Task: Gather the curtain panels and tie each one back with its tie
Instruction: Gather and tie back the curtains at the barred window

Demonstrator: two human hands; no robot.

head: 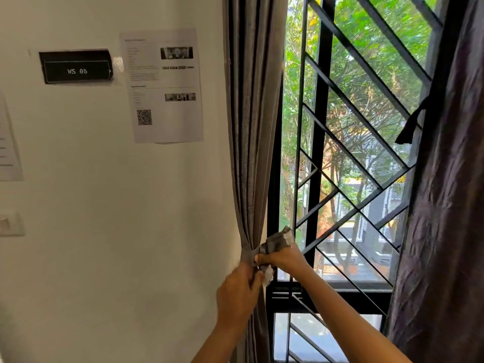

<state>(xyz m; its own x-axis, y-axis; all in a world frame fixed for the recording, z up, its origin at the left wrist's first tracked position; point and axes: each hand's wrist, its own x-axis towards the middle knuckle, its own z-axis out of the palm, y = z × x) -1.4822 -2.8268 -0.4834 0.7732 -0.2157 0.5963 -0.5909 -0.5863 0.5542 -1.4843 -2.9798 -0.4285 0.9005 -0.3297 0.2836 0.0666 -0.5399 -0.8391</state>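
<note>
- Grey tie (pixel 277 243), lower centre of the frame, wraps the gathered grey curtain panel (pixel 251 127). The right hand (pixel 284 258) pinches it in a closed grip, and one end sticks up.
- Just below, the left hand (pixel 239 289) closes its grip round the bunched panel.
- At the right edge hangs a dark curtain panel (pixel 445 218), its dark tie (pixel 411 124) dangling loose.
- Farther back are a black window grille (pixel 348 153) and, upper left, a sign (pixel 76 66) and printed sheet (pixel 165 87) on the wall.

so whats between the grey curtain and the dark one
The window's black diagonal grille, seen in the head view, spans the gap from the grey curtain to the dark curtain.
</note>
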